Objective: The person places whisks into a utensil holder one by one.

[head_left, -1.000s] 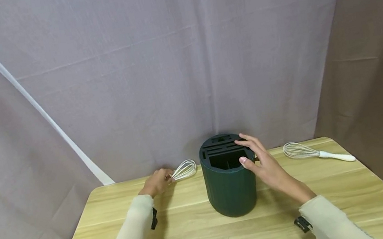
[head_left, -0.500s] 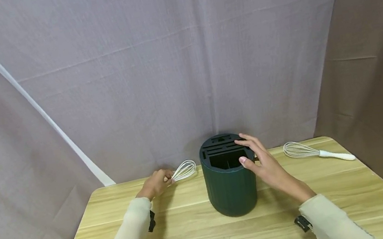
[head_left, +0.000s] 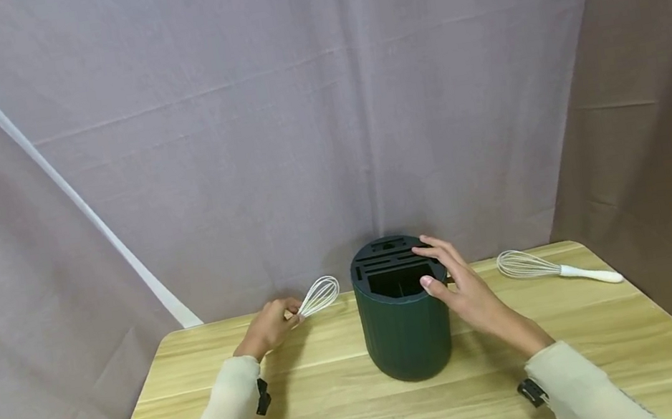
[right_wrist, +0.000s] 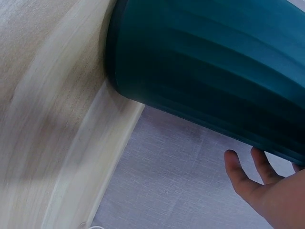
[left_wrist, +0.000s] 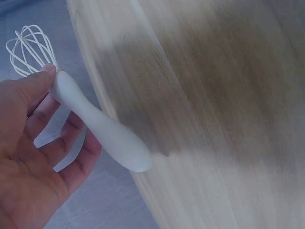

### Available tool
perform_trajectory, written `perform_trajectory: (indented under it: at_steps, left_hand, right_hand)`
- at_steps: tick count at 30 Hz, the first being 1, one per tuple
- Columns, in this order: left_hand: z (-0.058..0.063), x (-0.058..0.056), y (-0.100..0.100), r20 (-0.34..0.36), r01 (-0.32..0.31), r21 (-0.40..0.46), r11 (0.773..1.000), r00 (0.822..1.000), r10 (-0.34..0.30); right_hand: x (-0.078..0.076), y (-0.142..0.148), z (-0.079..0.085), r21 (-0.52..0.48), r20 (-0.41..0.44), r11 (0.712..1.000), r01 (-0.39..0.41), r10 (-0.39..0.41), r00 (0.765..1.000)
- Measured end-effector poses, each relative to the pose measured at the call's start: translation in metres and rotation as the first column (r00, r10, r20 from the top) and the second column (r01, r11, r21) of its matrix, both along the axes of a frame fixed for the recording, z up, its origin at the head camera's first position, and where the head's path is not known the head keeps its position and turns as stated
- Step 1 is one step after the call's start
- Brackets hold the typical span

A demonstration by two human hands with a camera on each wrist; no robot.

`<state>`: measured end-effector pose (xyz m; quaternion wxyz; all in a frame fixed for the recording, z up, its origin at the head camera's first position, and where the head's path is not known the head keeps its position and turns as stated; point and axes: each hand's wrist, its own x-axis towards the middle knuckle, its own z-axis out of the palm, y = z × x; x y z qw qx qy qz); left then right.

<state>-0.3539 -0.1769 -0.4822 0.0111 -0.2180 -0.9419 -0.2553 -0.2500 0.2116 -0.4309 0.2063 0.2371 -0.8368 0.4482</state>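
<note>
My left hand (head_left: pixel 270 325) pinches a white whisk (head_left: pixel 319 294) near the back left of the table, its wire loops pointing up and right. In the left wrist view the thumb and forefinger hold the neck, and the smooth white handle (left_wrist: pixel 100 121) slants down across the other fingers, above the table edge. A dark green round utensil holder (head_left: pixel 408 343) stands upright at mid-table, with slots and one larger opening in its top. My right hand (head_left: pixel 468 291) rests on the right side of its rim, thumb and fingers spread; its lower fingers (right_wrist: pixel 236 174) show beside the wall.
Another white whisk (head_left: pixel 527 263) lies at the back right of the wooden table (head_left: pixel 340 411), handle toward the right edge. Grey cloth curtains (head_left: pixel 222 147) hang right behind the table and on both sides.
My left hand has moved slightly left and toward me, and the whisk has tilted, its wire loops rising a little. The right hand and the utensil holder have stayed in place.
</note>
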Motion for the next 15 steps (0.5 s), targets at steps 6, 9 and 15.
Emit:
perform_trajectory:
  at_steps: [6,9,15]
  left_hand:
    - [0.003,0.003,0.002,-0.016,-0.007,0.014,1.0,1.0,0.007]
    - [0.007,0.006,0.004,-0.022,-0.013,0.042,0.999,1.0,0.014]
    - [0.019,0.014,0.01,-0.044,-0.003,0.074,0.997,0.999,0.006]
  right_hand:
    - [0.0,0.0,-0.002,-0.015,-0.004,1.0,0.001,-0.001,1.0]
    - [-0.002,0.0,-0.001,-0.018,-0.008,1.0,-0.001,0.001,1.0]
    - [-0.003,0.0,-0.002,-0.012,-0.005,1.0,0.001,-0.001,1.0]
